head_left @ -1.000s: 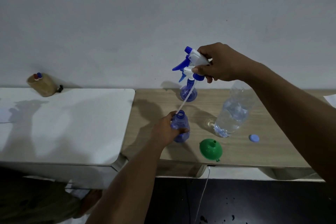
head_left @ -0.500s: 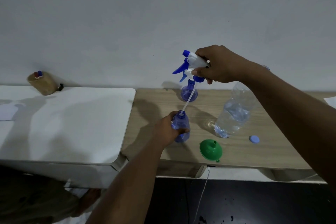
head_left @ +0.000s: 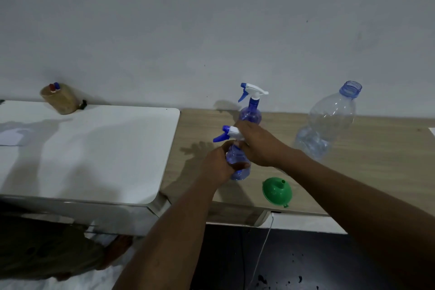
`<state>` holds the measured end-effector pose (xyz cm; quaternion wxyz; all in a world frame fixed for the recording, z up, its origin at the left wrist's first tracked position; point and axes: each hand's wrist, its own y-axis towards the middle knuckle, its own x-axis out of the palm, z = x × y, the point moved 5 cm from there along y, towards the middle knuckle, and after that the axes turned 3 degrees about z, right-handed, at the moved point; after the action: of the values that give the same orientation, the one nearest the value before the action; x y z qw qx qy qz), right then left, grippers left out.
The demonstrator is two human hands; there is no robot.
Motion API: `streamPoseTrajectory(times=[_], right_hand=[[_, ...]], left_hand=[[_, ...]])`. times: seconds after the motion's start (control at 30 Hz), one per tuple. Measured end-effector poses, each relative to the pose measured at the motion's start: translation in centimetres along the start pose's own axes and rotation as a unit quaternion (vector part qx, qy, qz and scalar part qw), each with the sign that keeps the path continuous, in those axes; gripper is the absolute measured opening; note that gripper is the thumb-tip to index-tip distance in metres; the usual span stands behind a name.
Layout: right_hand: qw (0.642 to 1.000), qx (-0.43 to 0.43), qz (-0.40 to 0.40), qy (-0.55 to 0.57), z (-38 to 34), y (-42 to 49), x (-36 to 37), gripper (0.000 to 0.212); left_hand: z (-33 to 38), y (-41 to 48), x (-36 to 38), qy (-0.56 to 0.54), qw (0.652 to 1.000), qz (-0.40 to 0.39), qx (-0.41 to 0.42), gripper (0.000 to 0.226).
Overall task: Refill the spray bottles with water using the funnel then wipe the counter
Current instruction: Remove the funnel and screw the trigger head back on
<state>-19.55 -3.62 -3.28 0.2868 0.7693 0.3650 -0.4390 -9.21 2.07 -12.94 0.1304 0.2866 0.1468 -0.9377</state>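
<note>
Head: left hand [head_left: 217, 163] holds spray bottle [head_left: 235, 156], right hand [head_left: 256, 143] seemingly grips sprayer [head_left: 229, 133].

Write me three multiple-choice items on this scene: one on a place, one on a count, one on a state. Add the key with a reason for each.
1. Where does the green funnel lie?
A. On the white table
B. On the floor
C. On the wooden counter, right of the held spray bottle

2. How many spray bottles are in view?
A. One
B. Two
C. Three

3. How is the clear water bottle now?
A. Uncapped, standing
B. Capped, standing
C. Lying on its side

Key:
1 C: the funnel sits spout-up near the counter's front edge.
2 B: one is being held, and the back spray bottle stands by the wall.
3 A: its mouth shows open, with no cap on it.
</note>
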Motion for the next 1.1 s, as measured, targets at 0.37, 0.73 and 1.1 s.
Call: streamPoseTrajectory(times=[0.37,0.73,1.1], right_hand=[[0.993,0.025,0.102,-0.055,0.9,-0.2,1.6,0.035],[0.983,0.044,0.136,-0.116,1.0,-0.5,1.9,0.044],[0.987,0.042,0.134,-0.073,1.1,-1.2,1.8,0.04]], left_hand=[[-0.3,0.0,0.4,0.002,1.0,0.002,-0.002,0.043],[-0.3,0.1,0.6,0.021,1.0,0.001,0.02,0.033],[-0.4,0.2,1.0,0.016,0.999,0.002,0.028,0.037]])
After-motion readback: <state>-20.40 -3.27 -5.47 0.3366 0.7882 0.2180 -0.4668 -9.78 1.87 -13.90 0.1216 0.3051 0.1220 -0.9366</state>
